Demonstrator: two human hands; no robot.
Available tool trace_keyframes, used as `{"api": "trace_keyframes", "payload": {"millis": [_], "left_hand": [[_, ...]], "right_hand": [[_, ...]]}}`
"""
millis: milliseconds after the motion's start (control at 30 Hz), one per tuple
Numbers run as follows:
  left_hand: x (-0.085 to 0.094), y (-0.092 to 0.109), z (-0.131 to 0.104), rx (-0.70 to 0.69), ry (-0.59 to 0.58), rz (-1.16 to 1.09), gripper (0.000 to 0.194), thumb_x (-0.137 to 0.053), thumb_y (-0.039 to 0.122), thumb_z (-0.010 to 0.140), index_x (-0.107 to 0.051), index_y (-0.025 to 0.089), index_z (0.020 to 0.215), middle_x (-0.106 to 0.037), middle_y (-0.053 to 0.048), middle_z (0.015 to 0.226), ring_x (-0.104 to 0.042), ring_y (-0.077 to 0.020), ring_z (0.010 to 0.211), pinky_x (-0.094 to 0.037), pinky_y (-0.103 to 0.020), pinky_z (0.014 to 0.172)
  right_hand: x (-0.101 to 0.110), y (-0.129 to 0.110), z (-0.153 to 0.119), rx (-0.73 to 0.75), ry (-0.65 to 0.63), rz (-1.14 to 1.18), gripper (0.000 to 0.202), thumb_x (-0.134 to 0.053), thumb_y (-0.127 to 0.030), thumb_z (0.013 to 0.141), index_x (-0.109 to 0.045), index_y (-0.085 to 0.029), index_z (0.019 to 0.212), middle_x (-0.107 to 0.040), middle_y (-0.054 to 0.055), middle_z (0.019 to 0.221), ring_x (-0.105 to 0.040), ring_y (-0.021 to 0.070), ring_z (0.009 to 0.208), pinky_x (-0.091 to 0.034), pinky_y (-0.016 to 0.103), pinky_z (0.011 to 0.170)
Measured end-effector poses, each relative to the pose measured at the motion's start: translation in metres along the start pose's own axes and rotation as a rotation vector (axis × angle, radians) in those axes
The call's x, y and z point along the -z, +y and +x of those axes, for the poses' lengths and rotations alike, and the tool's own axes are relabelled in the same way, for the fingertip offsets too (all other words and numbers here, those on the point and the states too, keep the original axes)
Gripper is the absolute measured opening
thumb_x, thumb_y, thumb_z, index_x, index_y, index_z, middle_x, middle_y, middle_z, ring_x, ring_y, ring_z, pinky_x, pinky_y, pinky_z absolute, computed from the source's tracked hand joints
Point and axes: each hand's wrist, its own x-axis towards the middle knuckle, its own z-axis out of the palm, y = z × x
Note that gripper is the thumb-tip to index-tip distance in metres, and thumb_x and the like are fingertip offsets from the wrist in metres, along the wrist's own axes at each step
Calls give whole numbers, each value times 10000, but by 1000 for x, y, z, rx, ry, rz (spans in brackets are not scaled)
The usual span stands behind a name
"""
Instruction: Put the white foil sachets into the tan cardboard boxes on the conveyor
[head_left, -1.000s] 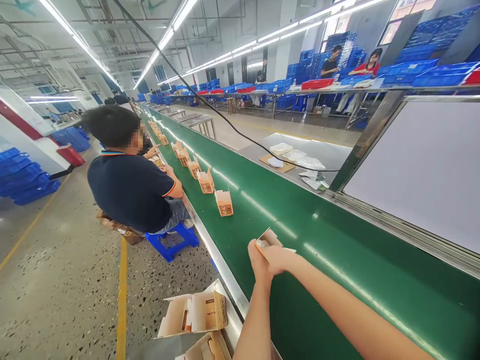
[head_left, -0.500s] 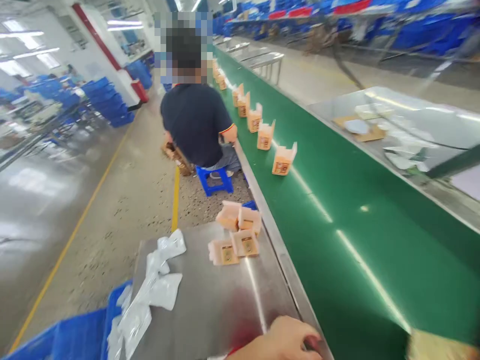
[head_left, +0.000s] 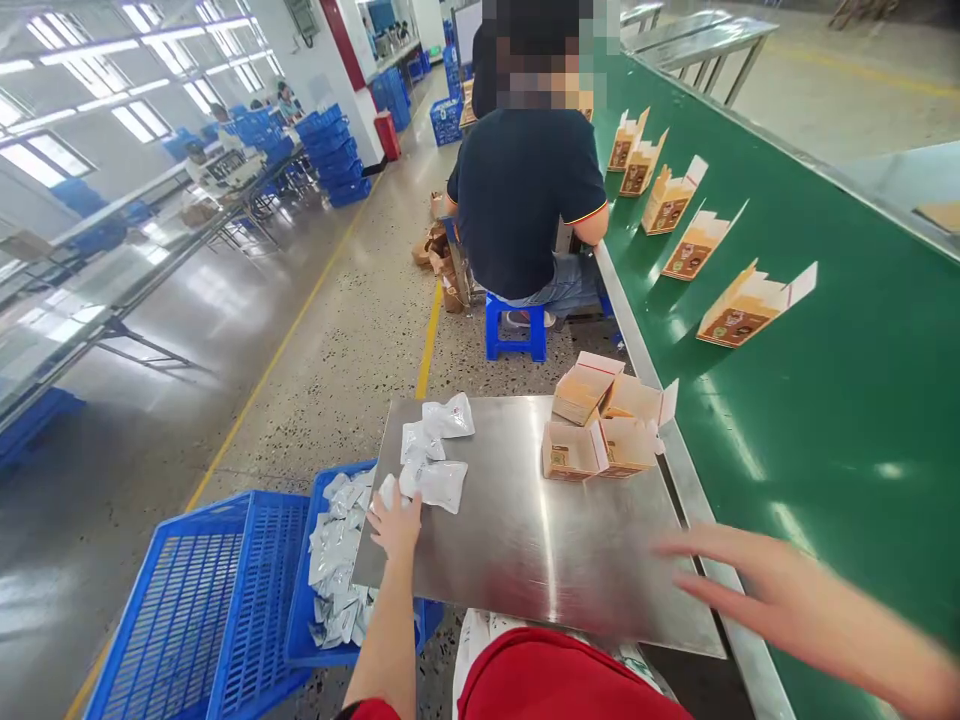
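My left hand reaches to the left edge of the metal table, fingers spread, over or on a white sachet; contact is hard to tell. Several more white sachets lie just ahead of it. My right hand, a little blurred, hangs above the table's right edge and the belt's rim, fingers apart and holding nothing. Between and beyond both hands, several small brown cartons with raised flaps are grouped at the table's far right corner.
A green conveyor belt runs along the right, carrying a row of open cartons. Blue crates stand at lower left, one filled with sachets. A person sits ahead on a blue stool.
The view has swung left and down. My left hand has come into sight at the sachets. My right hand, formerly low at the table's edge, now stretches out with fingers apart.
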Motion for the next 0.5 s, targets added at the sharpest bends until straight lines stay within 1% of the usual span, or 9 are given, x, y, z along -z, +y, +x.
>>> {"api": "trace_keyframes", "payload": {"millis": [67,133,167,200,267,300,367,433,500], "left_hand": [[-14,-5,-15,-82,-22,66,568,-489,526,797,-481,270,1303,-324,-121,1458,-221,-429,1344,-285,-641,984],[-26,-7,-31,-130,-29,97,533,-473,495,811,-477,289,1304,-314,-91,1471,-197,-388,1367,-293,-595,1019],[-30,-7,-38,-140,-37,88,519,-468,485,815,-482,297,1298,-318,-81,1471,-193,-376,1374,-296,-581,1029],[-34,-6,-43,-138,-48,63,504,-458,482,819,-490,304,1289,-325,-74,1469,-192,-370,1377,-295,-574,1036],[-36,-3,-47,-102,-87,-16,473,-410,483,838,-496,326,1275,-336,-50,1468,-193,-364,1382,-291,-572,1045],[-36,-1,-46,-74,-114,-57,461,-376,483,851,-490,338,1274,-341,-35,1467,-203,-358,1382,-294,-572,1045],[-30,3,-41,-28,-178,-114,459,-336,482,864,-457,361,1290,-333,-19,1474,-228,-370,1373,-296,-612,1024],[-22,8,-37,-61,-191,-117,487,-364,487,850,-423,357,1316,-299,-34,1492,-207,-418,1367,-249,-690,999],[-15,19,-38,-229,-173,-140,527,-422,462,828,-403,310,1332,-310,-67,1482,-190,-426,1369,-199,-694,1027]], "right_hand": [[-46,-29,27,222,-205,-82,244,-546,-239,831,-667,-335,1020,-638,0,1056,-561,201,1018,-433,378,937],[-100,-50,60,309,-274,-168,445,-631,-169,740,-612,-314,1161,-504,2,1309,-407,257,1235,-314,427,1055],[-126,-56,74,296,-269,-225,501,-641,-141,722,-588,-283,1199,-422,28,1386,-322,319,1289,-255,511,1068],[-147,-58,86,283,-268,-264,489,-629,-114,725,-591,-251,1192,-396,53,1405,-303,351,1293,-256,544,1052],[-175,-53,97,248,-248,-331,417,-552,-65,766,-597,-208,1155,-428,87,1376,-367,354,1245,-320,533,1007],[-180,-47,95,232,-250,-338,401,-521,-41,769,-599,-199,1130,-483,89,1323,-433,323,1191,-367,481,982],[-174,-36,80,153,-232,-263,407,-522,-18,721,-591,-194,1082,-593,74,1161,-544,264,1038,-439,379,902],[-151,-26,53,42,-160,-135,386,-545,-48,674,-580,-206,1025,-635,60,1017,-585,243,910,-468,345,829],[-118,-17,20,-47,-50,-38,278,-543,-136,694,-578,-227,954,-637,58,960,-590,247,868,-475,357,800]]}}
